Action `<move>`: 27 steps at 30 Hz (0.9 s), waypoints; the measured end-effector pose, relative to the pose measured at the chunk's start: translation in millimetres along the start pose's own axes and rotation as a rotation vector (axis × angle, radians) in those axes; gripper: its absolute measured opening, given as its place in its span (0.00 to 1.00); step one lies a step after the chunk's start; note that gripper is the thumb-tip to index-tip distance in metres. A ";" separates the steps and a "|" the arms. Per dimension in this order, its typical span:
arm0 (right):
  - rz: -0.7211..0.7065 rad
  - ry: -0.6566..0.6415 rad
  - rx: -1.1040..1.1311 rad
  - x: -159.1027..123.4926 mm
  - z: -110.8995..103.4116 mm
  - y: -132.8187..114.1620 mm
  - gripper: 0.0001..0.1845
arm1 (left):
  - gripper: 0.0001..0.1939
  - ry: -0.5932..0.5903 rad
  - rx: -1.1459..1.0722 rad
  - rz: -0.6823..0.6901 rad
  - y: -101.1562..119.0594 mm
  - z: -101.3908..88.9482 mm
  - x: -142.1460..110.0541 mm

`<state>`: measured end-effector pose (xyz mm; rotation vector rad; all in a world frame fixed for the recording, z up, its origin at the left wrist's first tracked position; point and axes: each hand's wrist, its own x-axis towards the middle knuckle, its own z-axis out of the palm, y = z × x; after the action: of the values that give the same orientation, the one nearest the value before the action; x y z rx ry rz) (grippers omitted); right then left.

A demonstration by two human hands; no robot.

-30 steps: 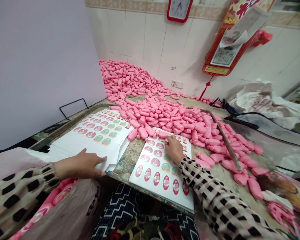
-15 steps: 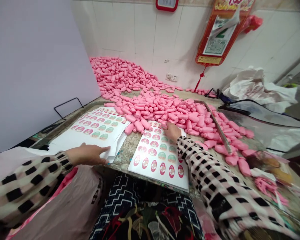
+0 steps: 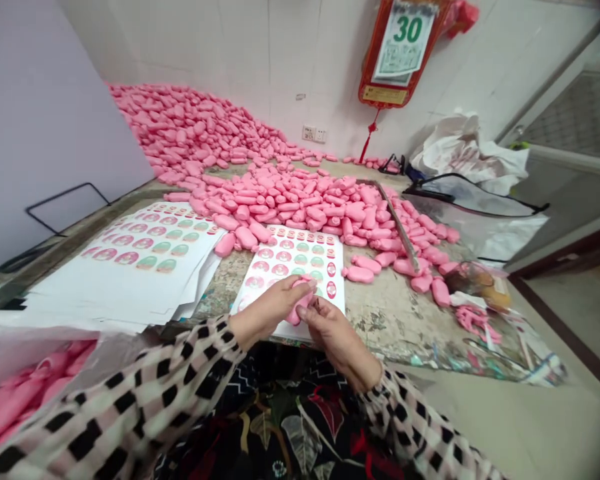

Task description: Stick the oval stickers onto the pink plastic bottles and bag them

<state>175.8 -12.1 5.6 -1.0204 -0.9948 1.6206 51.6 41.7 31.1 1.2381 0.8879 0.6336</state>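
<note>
Between my two hands is a small pink bottle-shaped piece point(image 3: 296, 311), held above the front part of a sticker sheet point(image 3: 263, 270). My left hand point(image 3: 273, 303) is closed round it from the left, thumb on top. From the right, my right hand point(image 3: 336, 333) pinches at its near side; whether a sticker is in those fingers I cannot make out. The sheet carries rows of pink, green and red oval labels. Behind it spreads a heap of the same pink pieces point(image 3: 280, 200). A stack of similar sticker sheets point(image 3: 125, 267) lies to the left.
A thin bar point(image 3: 399, 227) crosses the heap's right side. Farther right are a clear zipped bag point(image 3: 470, 213), crumpled white plastic point(image 3: 473, 150) and pink scraps point(image 3: 475, 321). An open bag of pink pieces point(image 3: 35, 387) stands at lower left. A pale panel point(image 3: 45, 120) rises at left.
Both hands have come together over the sheet, now with a pink piece between them. My left hand left the sheet stack; my right drew back from the heap. The view has shifted right.
</note>
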 end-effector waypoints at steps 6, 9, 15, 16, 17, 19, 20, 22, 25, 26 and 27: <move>-0.050 0.250 -0.433 -39.4 -68.6 -4.3 0.23 | 0.17 0.076 -0.408 -0.150 -17.3 -7.2 -34.1; -0.183 0.456 -0.605 -39.2 -95.4 8.3 0.19 | 0.17 0.062 -0.489 -0.185 -23.4 -18.2 -46.3; -0.207 0.497 -1.051 3.7 -109.9 7.1 0.19 | 0.15 -0.024 -0.365 -0.188 -24.9 -10.7 -43.0; -0.188 0.494 -1.132 13.1 -112.2 2.3 0.18 | 0.15 -0.008 -0.293 -0.196 -22.3 -8.5 -39.9; -0.162 0.492 -1.199 22.2 -115.3 -2.4 0.18 | 0.15 0.005 -0.211 -0.201 -19.2 -6.7 -36.4; -0.105 0.497 -1.288 38.4 -123.3 -10.0 0.18 | 0.14 0.021 0.001 -0.173 -13.0 -4.8 -27.7; -0.082 0.507 -1.314 45.1 -127.8 -12.4 0.18 | 0.14 0.031 0.127 -0.135 -10.4 -4.5 -22.4; -0.064 0.541 -1.345 55.1 -135.5 -14.3 0.18 | 0.12 0.060 0.415 -0.008 -6.4 -4.7 -9.8; -0.095 0.569 -1.368 62.7 -139.7 -14.1 0.18 | 0.10 0.057 0.841 0.219 -3.9 -4.4 15.1; -0.116 0.570 -1.379 64.1 -138.8 -14.2 0.18 | 0.10 0.037 0.966 0.274 -3.8 -3.5 24.5; -0.136 0.566 -1.392 65.3 -137.1 -14.8 0.17 | 0.11 0.013 1.072 0.312 -3.9 -2.0 34.0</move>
<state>294.8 73.9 -35.8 -2.0591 -1.7056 0.2463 67.7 69.7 19.5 2.3660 1.0918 0.3862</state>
